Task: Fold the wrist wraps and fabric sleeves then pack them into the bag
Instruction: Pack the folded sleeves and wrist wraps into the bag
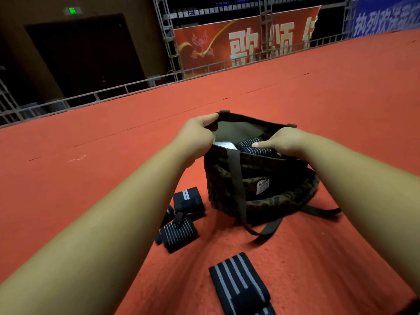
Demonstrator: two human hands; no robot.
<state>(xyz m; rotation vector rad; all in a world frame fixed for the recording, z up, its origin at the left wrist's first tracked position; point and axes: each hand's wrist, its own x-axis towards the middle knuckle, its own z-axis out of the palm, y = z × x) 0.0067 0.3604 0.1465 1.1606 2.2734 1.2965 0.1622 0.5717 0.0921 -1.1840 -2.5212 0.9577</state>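
A soft camouflage bag (261, 173) stands upright on the red carpet floor (91, 155), its mouth pulled open towards the camera and its plain olive lining showing on the far wall. A dark strap (238, 189) runs down its front and trails in a loop on the carpet, and a small white label (263, 185) is sewn on the near side. The left grip (197, 135) pinches the bag's rim at its far left corner, fingers curled over the edge. The right grip (284, 142) lies on the right side of the opening with its thumb straight across a black wrap with thin pale stripes (252, 147) that sits inside the bag. Its fingers are hidden behind the hand, so I cannot tell whether they pinch the wrap or only rest on it. Beside this wrap, against the left wall inside, is something white (223, 145). Three more pieces lie on the carpet to the near left of the bag. A folded black wrap with two pale lines (188, 200) is just beside the bag's lower left corner. A striped bundle (178, 233) touches it on the near side. A flat striped band (238, 285) lies apart from both, close to the bottom edge of the view, partly cut off there. The carpet runs wide and open to the left, to the right and beyond the bag. It ends at a low metal rail (113, 92), behind which hang a red banner (245, 42) and a blue one (386, 17).
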